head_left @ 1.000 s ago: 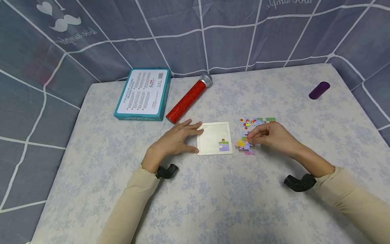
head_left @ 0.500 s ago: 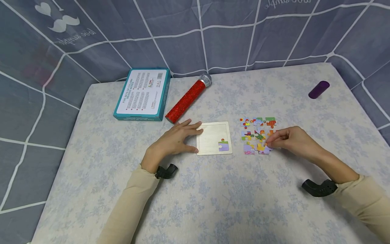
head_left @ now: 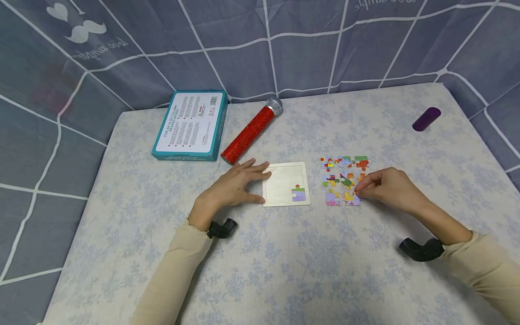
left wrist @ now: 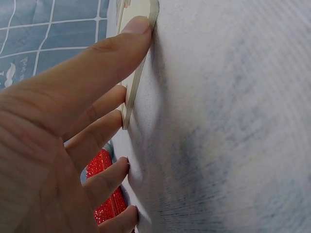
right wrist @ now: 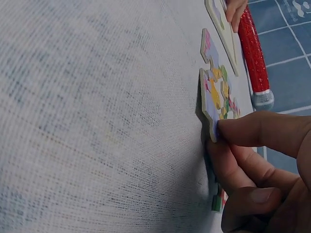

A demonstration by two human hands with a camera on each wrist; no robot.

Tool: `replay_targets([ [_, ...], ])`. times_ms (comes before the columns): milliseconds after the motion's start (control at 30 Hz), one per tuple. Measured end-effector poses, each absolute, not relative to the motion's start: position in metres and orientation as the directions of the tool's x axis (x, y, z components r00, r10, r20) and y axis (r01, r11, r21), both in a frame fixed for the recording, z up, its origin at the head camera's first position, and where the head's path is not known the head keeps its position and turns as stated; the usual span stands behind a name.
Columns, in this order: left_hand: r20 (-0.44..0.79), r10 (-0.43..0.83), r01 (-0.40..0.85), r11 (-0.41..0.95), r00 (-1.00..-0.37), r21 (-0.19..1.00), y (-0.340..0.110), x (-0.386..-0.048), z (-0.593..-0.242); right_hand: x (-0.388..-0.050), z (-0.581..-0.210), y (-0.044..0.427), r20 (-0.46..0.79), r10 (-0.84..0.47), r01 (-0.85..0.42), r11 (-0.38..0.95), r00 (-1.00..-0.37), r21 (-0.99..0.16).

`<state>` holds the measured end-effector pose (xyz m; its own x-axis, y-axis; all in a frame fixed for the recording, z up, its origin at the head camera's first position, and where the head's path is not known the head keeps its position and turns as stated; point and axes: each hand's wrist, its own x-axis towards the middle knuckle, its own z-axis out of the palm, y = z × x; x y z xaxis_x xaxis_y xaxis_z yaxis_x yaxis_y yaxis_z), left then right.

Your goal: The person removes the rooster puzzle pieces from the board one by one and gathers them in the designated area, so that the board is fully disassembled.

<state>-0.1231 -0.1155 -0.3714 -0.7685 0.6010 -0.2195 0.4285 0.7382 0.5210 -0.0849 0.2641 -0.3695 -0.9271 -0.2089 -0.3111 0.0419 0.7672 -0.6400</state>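
Note:
A square, pale wooden puzzle tray (head_left: 280, 180) lies mid-table, one purple and green puzzle piece (head_left: 298, 194) in its lower right corner. My left hand (head_left: 233, 187) rests on the tray's left edge, fingers spread; in the left wrist view the thumb (left wrist: 138, 29) touches the rim. To the right, several colourful jigsaw pieces (head_left: 346, 180) lie in loose rows. My right hand (head_left: 392, 189) is at their lower right. Its thumb and a finger pinch the edge of a purple and yellow puzzle piece (right wrist: 210, 102), which looks slightly raised off the cloth. Fingers partly cover this piece in the head view.
Behind the left hand lies a red glitter microphone (head_left: 249, 135). A teal and white box (head_left: 191, 124) stands at the back left. A purple cylinder (head_left: 426, 119) lies at the far right. A grey-blue curtain (head_left: 304, 58) with white lines borders the table.
My right hand has moved right with the purple and yellow puzzle piece, from the left of the loose pieces to their lower right. Over the last half second it has barely moved. The left hand stays.

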Motion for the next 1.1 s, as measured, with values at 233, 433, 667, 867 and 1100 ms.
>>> replay_targets([
  [233,-0.221,0.601,0.434,0.742,-0.768,0.511,-0.116,-0.123,-0.372,-0.084,-0.371,0.262,-0.291,-0.202,0.024,0.783,-0.935,-0.622],
  [433,-0.220,0.600,0.437,0.745,-0.769,0.504,-0.116,-0.123,-0.371,-0.085,-0.369,0.260,-0.271,-0.205,0.003,0.794,-0.940,-0.608],
  [667,-0.225,0.599,0.439,0.749,-0.768,0.497,-0.116,-0.123,-0.371,-0.090,-0.364,0.252,-0.226,-0.204,-0.020,0.783,-0.953,-0.622],
  [867,-0.220,0.606,0.444,0.743,-0.765,0.501,-0.115,-0.123,-0.371,-0.095,-0.364,0.229,-0.163,-0.266,-0.093,0.740,-0.950,-0.666],
  [1100,-0.230,0.605,0.446,0.748,-0.762,0.491,-0.115,-0.122,-0.370,-0.101,-0.367,0.191,-0.162,-0.324,-0.120,0.697,-0.932,-0.707],
])
